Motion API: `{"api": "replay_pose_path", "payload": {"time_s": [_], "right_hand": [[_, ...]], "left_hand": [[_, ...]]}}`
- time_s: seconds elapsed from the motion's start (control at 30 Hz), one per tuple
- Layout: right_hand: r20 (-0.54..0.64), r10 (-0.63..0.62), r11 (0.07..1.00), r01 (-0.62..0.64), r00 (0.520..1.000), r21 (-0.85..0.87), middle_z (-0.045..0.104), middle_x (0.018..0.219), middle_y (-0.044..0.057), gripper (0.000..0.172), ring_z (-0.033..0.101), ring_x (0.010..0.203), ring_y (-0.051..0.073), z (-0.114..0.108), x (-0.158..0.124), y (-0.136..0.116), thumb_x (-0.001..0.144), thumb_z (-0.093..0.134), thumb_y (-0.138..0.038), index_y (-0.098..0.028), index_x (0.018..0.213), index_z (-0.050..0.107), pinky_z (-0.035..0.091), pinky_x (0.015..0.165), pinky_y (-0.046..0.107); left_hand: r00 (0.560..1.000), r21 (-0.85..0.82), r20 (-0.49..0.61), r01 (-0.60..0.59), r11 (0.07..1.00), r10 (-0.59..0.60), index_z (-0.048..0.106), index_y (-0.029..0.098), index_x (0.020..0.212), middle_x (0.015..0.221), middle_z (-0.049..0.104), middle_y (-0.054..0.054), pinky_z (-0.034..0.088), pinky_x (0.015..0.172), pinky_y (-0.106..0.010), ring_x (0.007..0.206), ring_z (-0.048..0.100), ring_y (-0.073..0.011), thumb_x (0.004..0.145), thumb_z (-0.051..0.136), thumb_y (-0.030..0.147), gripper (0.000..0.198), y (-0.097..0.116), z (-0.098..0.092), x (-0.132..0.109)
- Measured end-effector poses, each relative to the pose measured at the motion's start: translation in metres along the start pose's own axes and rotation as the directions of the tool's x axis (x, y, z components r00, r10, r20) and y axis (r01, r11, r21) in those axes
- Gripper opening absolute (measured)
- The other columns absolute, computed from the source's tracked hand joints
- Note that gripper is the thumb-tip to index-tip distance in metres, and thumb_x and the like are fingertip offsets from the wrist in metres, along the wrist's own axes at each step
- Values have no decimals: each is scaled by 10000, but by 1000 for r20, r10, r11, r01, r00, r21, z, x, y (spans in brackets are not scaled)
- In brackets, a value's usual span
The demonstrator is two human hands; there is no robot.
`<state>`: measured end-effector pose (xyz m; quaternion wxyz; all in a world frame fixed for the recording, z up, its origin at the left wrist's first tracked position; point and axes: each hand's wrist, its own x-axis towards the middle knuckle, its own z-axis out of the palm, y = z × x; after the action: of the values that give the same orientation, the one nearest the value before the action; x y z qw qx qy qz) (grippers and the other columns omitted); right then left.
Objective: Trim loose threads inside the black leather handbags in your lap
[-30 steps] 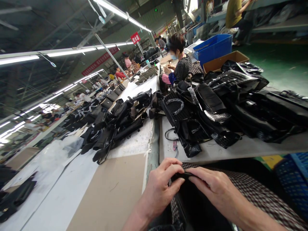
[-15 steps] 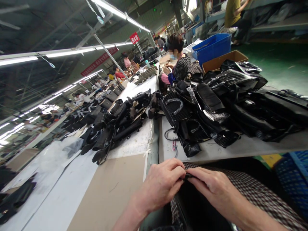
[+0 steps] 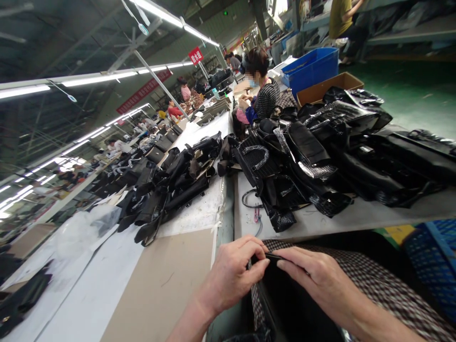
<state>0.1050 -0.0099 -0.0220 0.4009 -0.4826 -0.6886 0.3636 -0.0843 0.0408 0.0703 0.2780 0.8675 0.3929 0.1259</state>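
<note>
Both my hands meet low in the middle of the view, just in front of the table edge. My left hand (image 3: 233, 275) is curled, its fingers pinching the top edge of a black bag piece (image 3: 285, 304) that rests on my checkered lap. My right hand (image 3: 315, 278) pinches the same edge from the right, fingers pressed together. The part of the piece between my fingertips is mostly hidden.
A heap of black bags and bag parts (image 3: 320, 147) covers the grey table (image 3: 356, 221) ahead; another heap (image 3: 171, 185) lies on the left table (image 3: 160, 285). A seated person in a striped top (image 3: 265, 95) works farther along. Blue crates (image 3: 311, 69) stand behind; a blue basket (image 3: 432, 256) is at right.
My hands stay together on the black piece; the left fingers shifted slightly along its edge. The view tilted a little.
</note>
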Motion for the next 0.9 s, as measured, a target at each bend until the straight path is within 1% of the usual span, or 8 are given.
{"api": "replay_pose_path", "payload": {"time_s": [0.2,0.4,0.47,0.53,0.63,0.7,0.8,0.9], "right_hand": [[1,-11,997,11,1000,77,696,1140,-7,289,664,1019,169,1,2,-6,975,454,-226,-289,1173,654,522,931,266],[11,-13,996,12,1000,87,721,1011,-14,303,675,985,174,1,3,-8,973,443,-228,-284,1192,643,541,872,245],[21,-22,997,21,1000,75,716,975,-10,280,675,965,170,0,3,-8,977,433,-229,-271,1140,657,532,874,243],[34,-30,998,28,999,62,703,910,-8,259,674,933,165,-2,3,-9,983,418,-231,-255,1025,673,524,870,240],[54,-31,998,28,998,48,674,823,-10,259,673,868,160,-3,4,-10,985,413,-239,-241,892,654,526,821,232],[58,-27,999,24,998,41,667,808,-13,253,671,856,162,-1,5,-10,982,418,-243,-241,868,643,524,809,235],[64,-16,999,13,998,46,673,815,-17,242,670,872,166,2,5,-10,981,424,-248,-245,875,641,516,835,249],[73,-1,998,-3,997,55,702,912,-16,219,672,877,166,5,5,-9,983,433,-254,-258,1016,649,520,818,260]], "left_hand": [[992,-30,-124,22,999,-26,535,194,744,872,663,-9,471,751,-229,815,629,-135,830,570,93,137,-4,12,-4],[988,-38,-156,6,999,-12,547,197,752,859,678,1,473,732,-223,795,637,-130,829,578,105,124,-8,15,-9],[985,-48,-170,24,999,-32,522,193,723,823,677,7,470,706,-219,754,632,-122,828,596,125,146,-8,16,-10],[977,-115,-174,104,988,-123,491,193,710,787,677,12,471,671,-213,704,623,-113,822,628,161,179,-7,16,-10],[950,-326,-75,263,908,-303,510,200,815,783,683,20,497,663,-212,692,629,-114,810,668,208,159,-4,10,-8],[938,-395,20,325,859,-346,557,202,915,864,684,11,516,716,-222,788,642,-130,786,689,188,186,-3,3,-7],[928,-308,88,372,876,-363,646,201,912,960,656,-1,511,743,-221,877,620,-148,731,706,139,200,-3,-7,-8],[906,-271,114,422,865,-406,687,190,838,874,645,9,483,631,-196,728,596,-116,749,666,137,106,-3,-10,-11]]}}
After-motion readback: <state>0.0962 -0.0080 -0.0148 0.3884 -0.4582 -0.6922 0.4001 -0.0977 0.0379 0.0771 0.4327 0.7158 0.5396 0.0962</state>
